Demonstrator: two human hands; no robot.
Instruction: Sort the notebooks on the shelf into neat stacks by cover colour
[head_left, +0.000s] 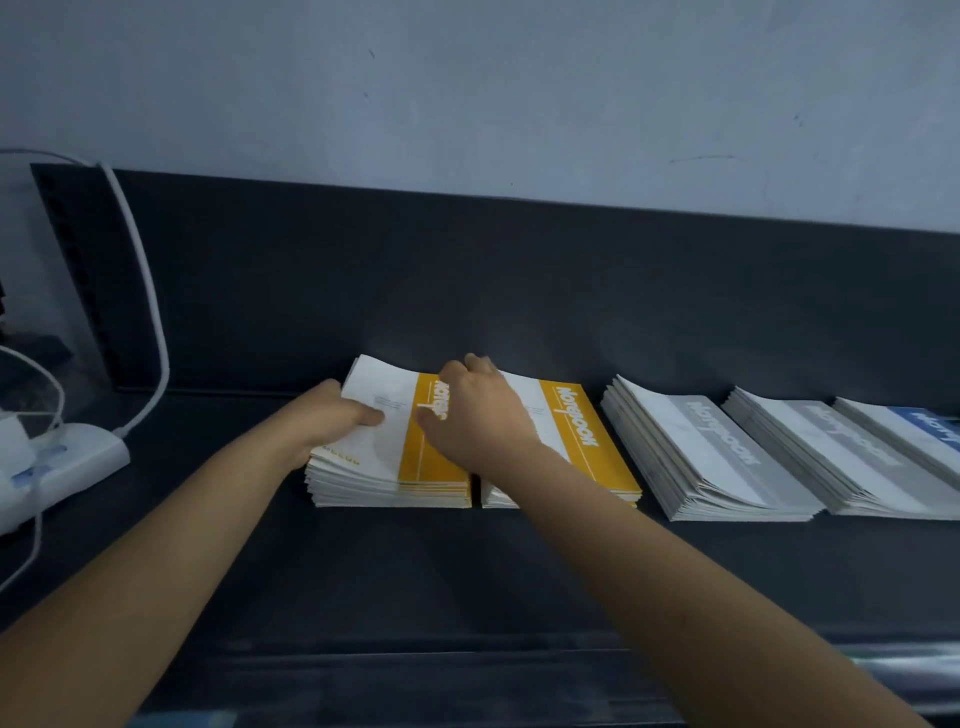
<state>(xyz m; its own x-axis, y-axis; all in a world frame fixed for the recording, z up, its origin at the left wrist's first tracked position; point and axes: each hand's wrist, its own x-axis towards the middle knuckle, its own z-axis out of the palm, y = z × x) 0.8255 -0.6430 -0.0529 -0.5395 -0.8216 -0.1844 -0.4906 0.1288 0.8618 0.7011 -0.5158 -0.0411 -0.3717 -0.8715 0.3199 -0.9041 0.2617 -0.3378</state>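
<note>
Notebooks (711, 462) lie in a row of flat stacks towards the back of the dark shelf (415, 566), sorted so far into yellow, grey and blue. The left hand (332, 415) grips the left side of the left yellow stack (415, 462), thumb on the top cover. The right hand (478, 415) has its fingers curled over the far edge where that pile meets the right yellow stack (602, 457), thumb pressing the yellow band; it seems to hold the top copies of the left pile.

The covers look thin and slick, and the left pile's edges are already fanned. A sideways push to square it could slide the top copies off, or shove the pile into its neighbour, which it touches at the front corner. A knock passed along could reach the grey stack (691, 493) just beside, then the second grey stack (831, 462), which overlaps the blue notebook (930, 431) at the frame's edge. How that blue pile ends is cut off.

Open room lies in front of the stacks, up to the front lip (415, 665), and behind them to the back panel (467, 270). To the left, bare shelf runs to a white power strip (78, 457) and its cable (148, 291), which a sweeping forearm could catch.
</note>
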